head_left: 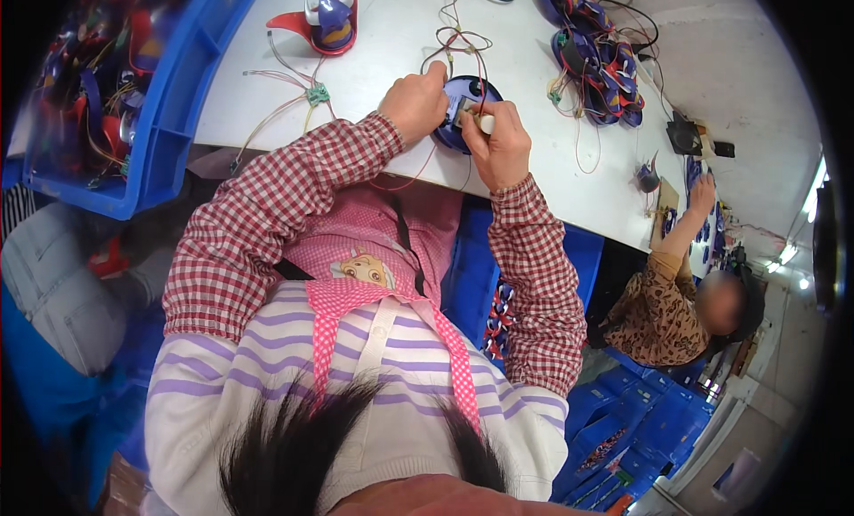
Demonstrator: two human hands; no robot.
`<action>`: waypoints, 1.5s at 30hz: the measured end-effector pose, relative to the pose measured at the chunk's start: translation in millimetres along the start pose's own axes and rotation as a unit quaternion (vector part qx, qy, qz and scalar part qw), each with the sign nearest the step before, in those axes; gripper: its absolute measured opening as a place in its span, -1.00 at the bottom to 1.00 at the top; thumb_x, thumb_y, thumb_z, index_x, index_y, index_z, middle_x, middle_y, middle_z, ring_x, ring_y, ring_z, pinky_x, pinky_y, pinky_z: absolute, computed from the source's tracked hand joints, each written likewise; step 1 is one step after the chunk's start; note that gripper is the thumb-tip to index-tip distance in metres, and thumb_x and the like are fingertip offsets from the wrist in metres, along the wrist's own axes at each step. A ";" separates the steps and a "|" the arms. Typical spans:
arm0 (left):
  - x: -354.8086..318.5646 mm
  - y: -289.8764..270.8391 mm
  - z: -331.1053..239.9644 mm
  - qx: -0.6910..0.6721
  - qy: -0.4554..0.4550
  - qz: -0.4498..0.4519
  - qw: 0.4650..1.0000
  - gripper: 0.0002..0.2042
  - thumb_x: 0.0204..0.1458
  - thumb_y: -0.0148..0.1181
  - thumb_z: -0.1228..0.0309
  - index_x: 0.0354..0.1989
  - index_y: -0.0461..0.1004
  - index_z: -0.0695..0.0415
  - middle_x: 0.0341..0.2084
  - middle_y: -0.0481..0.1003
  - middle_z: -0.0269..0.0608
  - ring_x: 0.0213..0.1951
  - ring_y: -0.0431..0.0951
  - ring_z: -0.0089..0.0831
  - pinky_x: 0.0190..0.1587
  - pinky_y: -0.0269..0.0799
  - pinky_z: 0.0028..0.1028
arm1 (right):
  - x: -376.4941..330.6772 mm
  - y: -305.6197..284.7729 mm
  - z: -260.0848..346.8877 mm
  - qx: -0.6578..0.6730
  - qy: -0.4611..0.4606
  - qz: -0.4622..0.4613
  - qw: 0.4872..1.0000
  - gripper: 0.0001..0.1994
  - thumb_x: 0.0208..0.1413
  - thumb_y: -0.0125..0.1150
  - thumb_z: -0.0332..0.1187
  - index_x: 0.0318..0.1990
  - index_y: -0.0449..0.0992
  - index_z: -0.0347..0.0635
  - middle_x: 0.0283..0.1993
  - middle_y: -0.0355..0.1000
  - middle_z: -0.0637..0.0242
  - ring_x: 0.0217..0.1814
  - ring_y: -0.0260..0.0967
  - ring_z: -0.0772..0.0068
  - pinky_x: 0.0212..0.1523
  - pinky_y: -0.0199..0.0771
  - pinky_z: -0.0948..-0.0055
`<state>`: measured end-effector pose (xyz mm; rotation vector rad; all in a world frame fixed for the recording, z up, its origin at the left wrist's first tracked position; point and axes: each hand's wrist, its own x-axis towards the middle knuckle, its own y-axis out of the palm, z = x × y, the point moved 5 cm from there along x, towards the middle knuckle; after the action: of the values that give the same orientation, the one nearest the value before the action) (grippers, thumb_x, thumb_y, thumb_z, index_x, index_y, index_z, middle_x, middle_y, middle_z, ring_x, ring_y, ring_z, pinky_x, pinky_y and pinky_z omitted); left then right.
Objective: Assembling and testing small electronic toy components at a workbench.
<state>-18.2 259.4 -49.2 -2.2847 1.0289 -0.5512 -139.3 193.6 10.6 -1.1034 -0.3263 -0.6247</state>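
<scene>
A round, dark blue plastic shell (451,135) lies on the white table in front of me, its lighter inside facing up. My left hand (416,105) grips the shell's left rim. Over its right side, my right hand (500,144) pinches a small white piece (486,124) whose kind I cannot make out, with the fingertips down inside the shell. Thin red and black wires (464,43) run from the shell into loose loops beyond it. Part of the shell is hidden by my fingers.
A blue crate (169,133) full of wired parts stands left. On the white table (391,27) lie a red-and-purple toy part (331,25), a green wired circuit board (317,94) and several purple-red parts (600,67). Another person (663,307) works at the right.
</scene>
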 end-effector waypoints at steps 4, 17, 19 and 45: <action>-0.7 2.6 1.4 0.008 -0.027 -0.025 0.999 -0.81 -0.06 0.00 0.45 -0.25 0.29 0.20 -0.61 0.48 0.06 -0.51 0.52 0.06 -0.44 0.40 -0.14 | 5.3 0.4 -10.2 0.046 0.065 0.052 0.996 -0.86 -0.04 0.25 -0.48 -0.31 0.46 -0.27 -0.35 0.40 0.27 -0.46 0.31 0.48 -0.44 0.33 0.57; -128.1 -89.8 -8.8 -0.132 0.057 -0.097 0.985 -0.72 -0.02 0.20 0.47 -0.13 0.38 0.25 -0.59 0.43 -0.30 -0.61 0.35 -0.54 -0.54 0.27 -0.61 | -9.0 -26.3 23.6 0.088 0.149 -0.054 0.983 -0.71 -0.02 0.26 -0.41 -0.14 0.41 -0.30 -0.32 0.40 0.27 -0.39 0.29 0.47 -0.37 0.34 0.56; -183.6 -103.2 19.5 -0.159 -0.009 -0.152 0.976 -0.75 -0.04 0.16 0.59 -0.15 0.39 0.27 -0.45 0.43 -0.24 -0.56 0.35 -0.57 -0.52 0.26 -0.67 | -8.5 -9.2 50.6 0.134 0.092 -0.009 0.987 -0.76 0.02 0.22 -0.44 -0.15 0.43 -0.29 -0.33 0.41 0.29 -0.40 0.29 0.54 -0.40 0.31 0.61; -214.0 -138.1 128.8 -0.297 -0.199 -0.211 0.910 -0.81 0.15 0.01 0.43 -0.19 0.46 0.28 -0.44 0.42 -0.23 -0.48 0.39 -0.57 -0.45 0.32 -0.68 | 55.7 148.9 62.5 0.261 0.342 0.353 0.831 -0.84 0.09 0.18 -0.37 -0.31 0.44 -0.32 -0.57 0.35 0.35 -0.68 0.19 0.61 -0.71 0.17 0.66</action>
<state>-2.8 542.0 -86.0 -3.0163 0.5346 0.1121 -0.1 278.3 -40.7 -0.3531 0.5093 -0.1974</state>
